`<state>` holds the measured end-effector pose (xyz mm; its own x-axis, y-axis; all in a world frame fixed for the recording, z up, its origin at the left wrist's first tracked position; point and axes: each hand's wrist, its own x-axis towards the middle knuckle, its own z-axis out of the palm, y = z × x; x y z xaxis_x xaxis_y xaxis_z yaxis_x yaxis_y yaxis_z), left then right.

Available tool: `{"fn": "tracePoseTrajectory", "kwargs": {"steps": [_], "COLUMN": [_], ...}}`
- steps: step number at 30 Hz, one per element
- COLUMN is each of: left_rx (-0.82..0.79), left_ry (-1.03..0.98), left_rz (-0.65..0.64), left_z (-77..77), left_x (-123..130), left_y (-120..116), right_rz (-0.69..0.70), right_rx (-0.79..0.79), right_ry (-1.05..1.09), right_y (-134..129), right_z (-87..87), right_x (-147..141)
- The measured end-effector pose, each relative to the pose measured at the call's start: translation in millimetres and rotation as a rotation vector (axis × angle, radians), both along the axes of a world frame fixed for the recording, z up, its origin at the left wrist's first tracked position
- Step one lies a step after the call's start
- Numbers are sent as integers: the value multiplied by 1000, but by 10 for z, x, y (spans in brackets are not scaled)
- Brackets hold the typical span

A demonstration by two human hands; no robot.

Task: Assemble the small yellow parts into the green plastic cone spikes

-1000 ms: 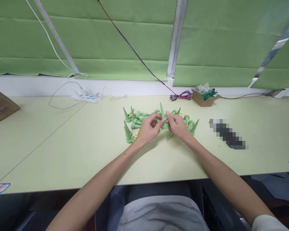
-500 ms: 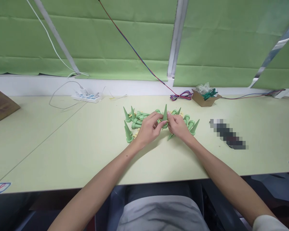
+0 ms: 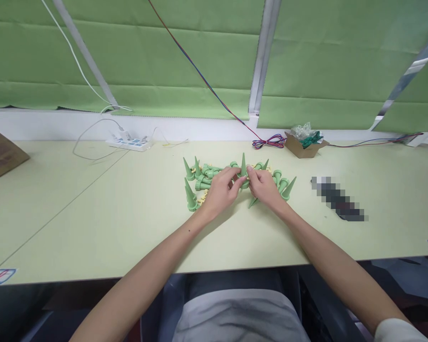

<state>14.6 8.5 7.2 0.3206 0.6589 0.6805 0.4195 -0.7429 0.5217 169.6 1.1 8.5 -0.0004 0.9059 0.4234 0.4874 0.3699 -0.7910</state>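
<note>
Between my hands a green cone-shaped spike [image 3: 243, 165] stands point up. My left hand [image 3: 225, 185] pinches it near its base from the left. The fingers of my right hand [image 3: 263, 184] are closed at its right side, on a small yellow piece [image 3: 248, 178] that they partly hide. Around my hands lie several more green spikes [image 3: 286, 189], some upright, some on their sides. Two upright ones [image 3: 190, 197] stand left of my left wrist, with small yellow pieces [image 3: 202, 195] beside them.
A small cardboard box [image 3: 304, 149] with clear plastic and green items stands at the back right, beside coiled red-blue wire [image 3: 269, 141]. A blurred dark object [image 3: 338, 199] lies on the right. A power strip [image 3: 129, 142] is at the back left, a brown object [image 3: 3, 153] at far left.
The spike between my hands has tilted slightly and now points more straight up. My hands have stayed almost in place.
</note>
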Motion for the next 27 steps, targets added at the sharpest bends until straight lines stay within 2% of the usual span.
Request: {"fn": "tracePoseTrajectory", "kwargs": {"steps": [18, 27], "left_rx": [-13, 153], "left_ry": [29, 54], "left_rz": [42, 36], "left_z": [4, 38], "left_x": [-12, -46], "left_y": [-4, 5], "right_rz": [26, -9], "right_rx": [7, -13], "right_ry": [-128, -124], "right_y": [21, -15], "right_z": [-11, 5], "right_x": [4, -13]}}
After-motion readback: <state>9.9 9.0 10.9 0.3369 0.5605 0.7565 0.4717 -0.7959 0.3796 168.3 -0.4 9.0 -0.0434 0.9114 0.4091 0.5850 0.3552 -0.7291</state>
